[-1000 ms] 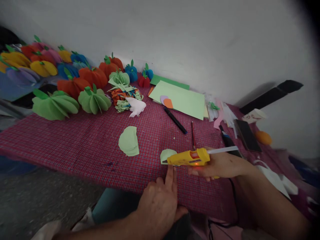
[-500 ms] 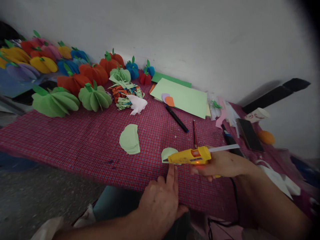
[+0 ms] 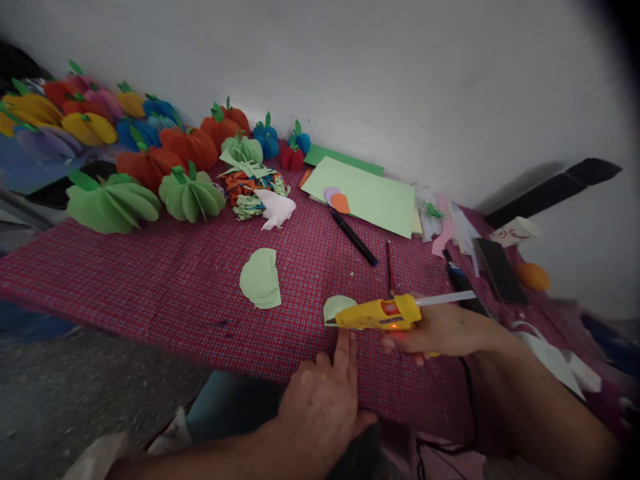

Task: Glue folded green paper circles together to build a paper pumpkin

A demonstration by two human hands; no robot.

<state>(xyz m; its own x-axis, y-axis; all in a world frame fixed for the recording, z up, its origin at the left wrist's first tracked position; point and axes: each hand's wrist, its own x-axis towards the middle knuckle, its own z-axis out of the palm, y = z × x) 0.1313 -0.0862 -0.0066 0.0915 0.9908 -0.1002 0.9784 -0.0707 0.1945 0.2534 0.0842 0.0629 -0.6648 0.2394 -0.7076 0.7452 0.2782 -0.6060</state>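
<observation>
My right hand (image 3: 433, 330) is wrapped round a yellow hot glue gun (image 3: 373, 313), lit by a small orange glow near its handle. A clear glue stick (image 3: 447, 297) sticks out of the gun's back. The dark nozzle lies over the near edge of a pale green paper piece with a rounded far edge (image 3: 340, 305), partly covered by the gun. My left hand (image 3: 320, 407) stretches its index and middle fingers to that near edge, the other fingers bent and nothing gripped. To the left lies a small stack of pale green half-round papers (image 3: 260, 280).
Paper pumpkins (image 3: 193, 193) in several colours crowd the back left. Green sheets (image 3: 367, 197), a black marker (image 3: 355, 238) and a red pencil (image 3: 391, 267) lie behind the gun. At right are a dark phone (image 3: 500, 270), a paper cup (image 3: 516, 231) and an orange round object (image 3: 533, 275).
The glue stick's back end shows slightly shorter behind the gun. Both hands and the paper stay in nearly the same place; the view shifts very slightly.
</observation>
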